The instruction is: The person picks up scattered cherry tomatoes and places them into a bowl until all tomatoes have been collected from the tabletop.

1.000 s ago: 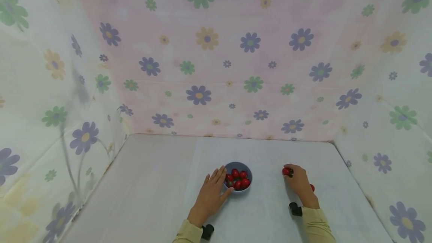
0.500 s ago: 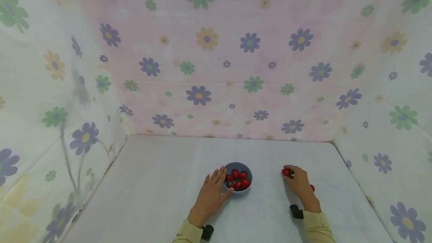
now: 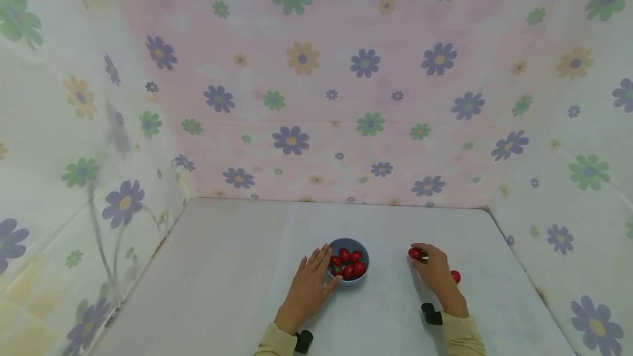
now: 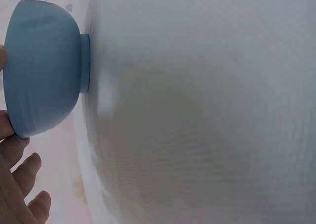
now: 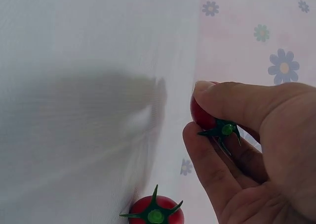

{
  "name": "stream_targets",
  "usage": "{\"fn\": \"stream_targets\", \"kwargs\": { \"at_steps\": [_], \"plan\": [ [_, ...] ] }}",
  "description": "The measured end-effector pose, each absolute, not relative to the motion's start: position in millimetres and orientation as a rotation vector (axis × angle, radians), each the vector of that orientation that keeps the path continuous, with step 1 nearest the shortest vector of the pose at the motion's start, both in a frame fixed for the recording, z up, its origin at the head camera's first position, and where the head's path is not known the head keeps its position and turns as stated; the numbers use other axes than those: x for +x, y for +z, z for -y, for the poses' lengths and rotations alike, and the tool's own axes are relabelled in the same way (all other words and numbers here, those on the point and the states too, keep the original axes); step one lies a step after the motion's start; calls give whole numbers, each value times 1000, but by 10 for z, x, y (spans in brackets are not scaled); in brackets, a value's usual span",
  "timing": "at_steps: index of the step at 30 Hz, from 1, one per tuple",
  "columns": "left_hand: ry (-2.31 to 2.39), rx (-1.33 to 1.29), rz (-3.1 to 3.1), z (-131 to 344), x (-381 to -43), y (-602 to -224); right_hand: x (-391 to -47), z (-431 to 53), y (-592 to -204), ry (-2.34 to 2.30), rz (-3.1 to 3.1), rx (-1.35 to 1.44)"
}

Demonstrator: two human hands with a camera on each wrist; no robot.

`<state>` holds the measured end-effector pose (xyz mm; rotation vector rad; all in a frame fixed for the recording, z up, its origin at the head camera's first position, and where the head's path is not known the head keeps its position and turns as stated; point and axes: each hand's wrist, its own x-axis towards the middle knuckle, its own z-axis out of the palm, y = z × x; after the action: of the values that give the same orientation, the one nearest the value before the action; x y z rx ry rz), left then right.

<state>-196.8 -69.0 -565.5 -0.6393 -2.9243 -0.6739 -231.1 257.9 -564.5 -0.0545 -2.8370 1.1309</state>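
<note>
A blue-grey bowl (image 3: 349,242) holds several red cherry tomatoes (image 3: 344,255). My left hand (image 3: 307,285) lies against its left side, fingers fairly straight along the rim and thumb at the near edge. From the left wrist, the bowl (image 4: 47,70) appears standing on its foot, fingertips touching the rim. To the right, my right hand (image 3: 436,272) pinches a cherry tomato (image 3: 413,254) between thumb and fingers. Its green calyx shows in the right wrist view, where the tomato (image 5: 198,112) is held above the table. Another cherry tomato (image 3: 456,277) rests on the table, just right of that hand.
A white cloth covers the table (image 3: 222,268). Flower-patterned sheets stand behind it (image 3: 316,98) and along both sides. Black wrist cameras are worn under each forearm.
My right hand, with the pinched cherry tomato, has shifted slightly left. More of the tomato on the table now shows beside it. The left hand and bowl stay put.
</note>
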Motion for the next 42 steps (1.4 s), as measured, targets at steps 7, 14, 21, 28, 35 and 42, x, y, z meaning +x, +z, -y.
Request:
{"fn": "stream_targets", "kwargs": {
  "at_steps": [7,14,21,28,35,42],
  "plan": [
    [-687,-640,2930,689,-1962,-5640,-2296,-2534,-5647,1115,2835,-79],
    [-698,-639,2928,690,-1957,-5637,-2256,-2482,-5657,1108,2832,-66],
    [-696,-636,2928,691,-1953,-5639,-2223,-2402,-5654,1119,2828,-56],
    [-692,-639,2921,693,-1949,-5640,-2182,-2330,-5660,1163,2773,15],
    [-682,-640,2918,692,-1954,-5652,-2120,-2219,-5638,1168,2688,144],
    [-677,-640,2917,692,-1962,-5640,-2098,-2102,-5607,1180,2644,239]
  ]
}}
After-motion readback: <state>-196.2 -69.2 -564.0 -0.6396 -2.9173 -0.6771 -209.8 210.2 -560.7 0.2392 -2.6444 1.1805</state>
